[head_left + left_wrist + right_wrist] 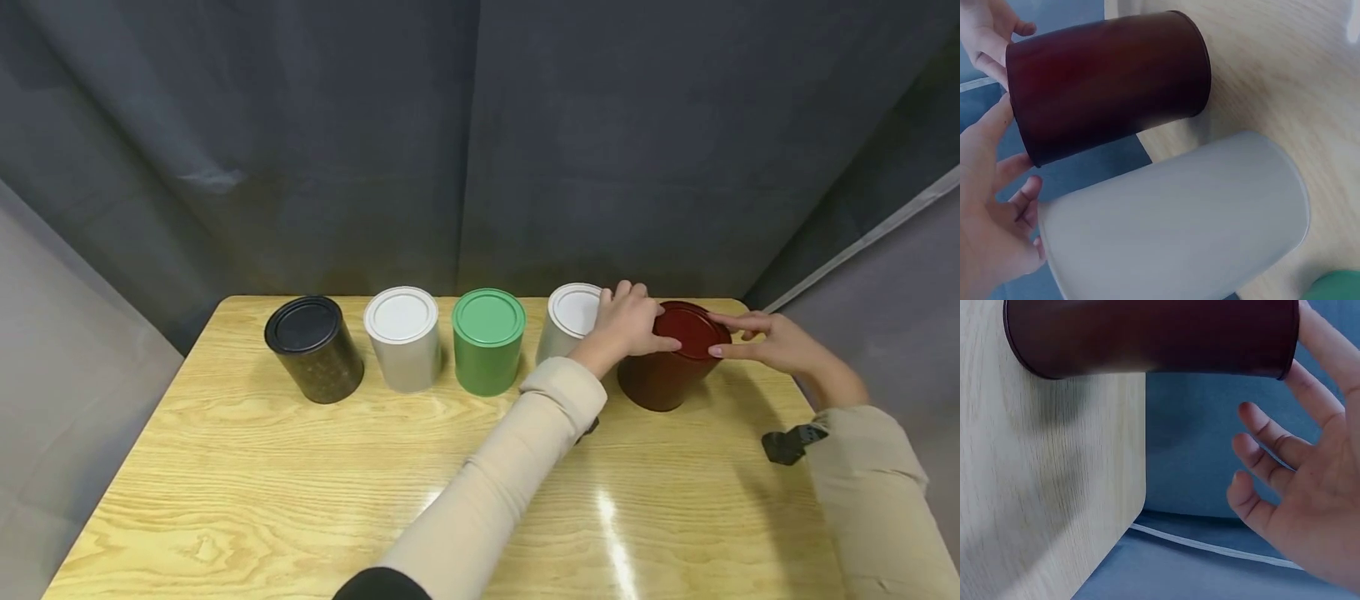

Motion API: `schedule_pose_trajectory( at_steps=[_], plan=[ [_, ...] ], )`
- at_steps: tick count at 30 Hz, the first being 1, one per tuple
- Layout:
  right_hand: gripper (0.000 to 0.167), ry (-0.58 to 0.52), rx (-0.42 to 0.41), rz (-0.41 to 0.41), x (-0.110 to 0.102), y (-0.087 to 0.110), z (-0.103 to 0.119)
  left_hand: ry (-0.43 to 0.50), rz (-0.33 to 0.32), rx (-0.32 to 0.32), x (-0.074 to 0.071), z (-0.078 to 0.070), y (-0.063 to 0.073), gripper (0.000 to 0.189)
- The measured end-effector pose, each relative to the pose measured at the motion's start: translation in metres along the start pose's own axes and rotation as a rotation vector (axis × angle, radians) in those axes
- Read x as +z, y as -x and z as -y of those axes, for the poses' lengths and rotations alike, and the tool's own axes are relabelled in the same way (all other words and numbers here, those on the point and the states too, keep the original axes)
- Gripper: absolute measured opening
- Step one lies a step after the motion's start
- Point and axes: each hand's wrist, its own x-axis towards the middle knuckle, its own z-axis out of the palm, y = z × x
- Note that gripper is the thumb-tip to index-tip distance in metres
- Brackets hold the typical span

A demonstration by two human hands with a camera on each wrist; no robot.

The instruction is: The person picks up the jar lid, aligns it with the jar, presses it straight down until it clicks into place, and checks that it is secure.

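Note:
At the right end of a row of lidded cans stands a dark red can (660, 379), with both hands at its lid. My left hand (630, 321) holds the left side of the lid rim with thumb and index finger. Its other fingers curl beside the rim of the neighbouring white can (1172, 219), as the left wrist view shows. From the opposite side my right hand (783, 342) holds the rim between thumb and index finger. The right wrist view shows its remaining fingers (1272, 440) half bent, away from the can's wall. The can's base sits on the wooden table.
Left of the hands, a green can (489, 367), another white can (408, 362) and a black can (322, 367) line the back of the wooden table (300, 500). A dark grey curtain (337, 150) hangs right behind. The left forearm crosses the table's middle.

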Motion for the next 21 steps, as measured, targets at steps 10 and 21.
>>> schedule_pose_trajectory(
  at_steps=[10,21],
  plan=[
    [0.07,0.022,0.025,0.014,-0.002,0.0029,0.0007,0.007,0.04,0.014,-0.0045,-0.0026,-0.0008,0.051],
    [0.065,0.039,-0.054,-0.042,0.0032,0.0063,0.0039,-0.056,0.017,0.041,0.0006,0.002,0.0027,0.054]
  ],
)
